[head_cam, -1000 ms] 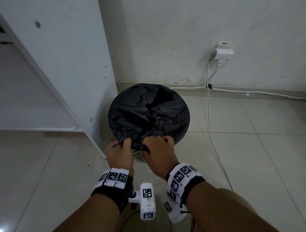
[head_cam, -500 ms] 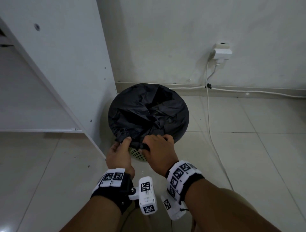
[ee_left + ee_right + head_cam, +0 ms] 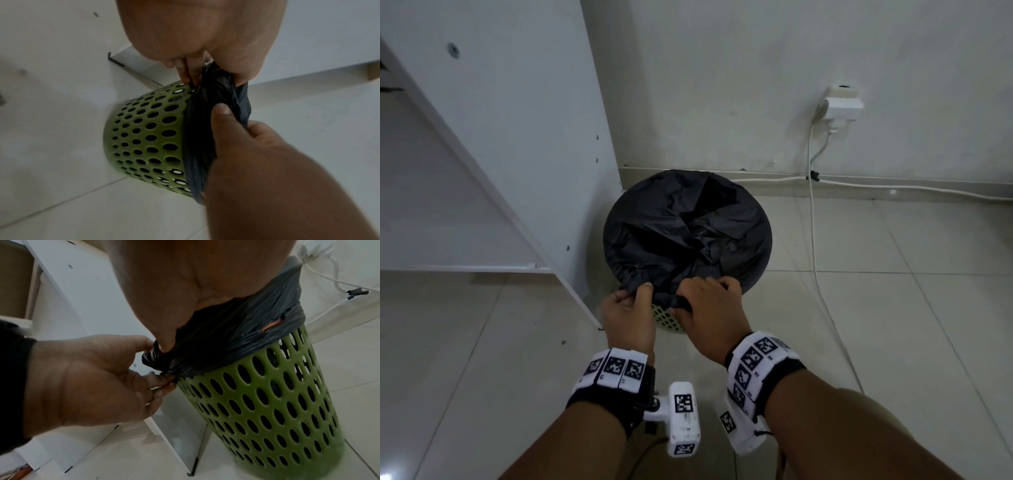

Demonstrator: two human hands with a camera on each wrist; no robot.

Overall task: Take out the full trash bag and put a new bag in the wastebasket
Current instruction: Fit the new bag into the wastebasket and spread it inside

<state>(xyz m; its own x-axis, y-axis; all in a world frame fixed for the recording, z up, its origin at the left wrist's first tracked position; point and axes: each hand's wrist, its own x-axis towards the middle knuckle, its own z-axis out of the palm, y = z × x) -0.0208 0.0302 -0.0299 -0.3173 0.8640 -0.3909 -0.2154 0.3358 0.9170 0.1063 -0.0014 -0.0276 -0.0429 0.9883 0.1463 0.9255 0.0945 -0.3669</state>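
From the head view, the black trash bag (image 3: 688,233) is seen stretched over the wastebasket (image 3: 667,318), wedged beside a white cabinet panel (image 3: 517,137); open tiled floor (image 3: 893,308) lies rightward; in the left wrist view, bunched bag edge is pinched by the right hand (image 3: 205,37) at the rim; in the right wrist view, the same gather is pinched by the left hand (image 3: 98,379).
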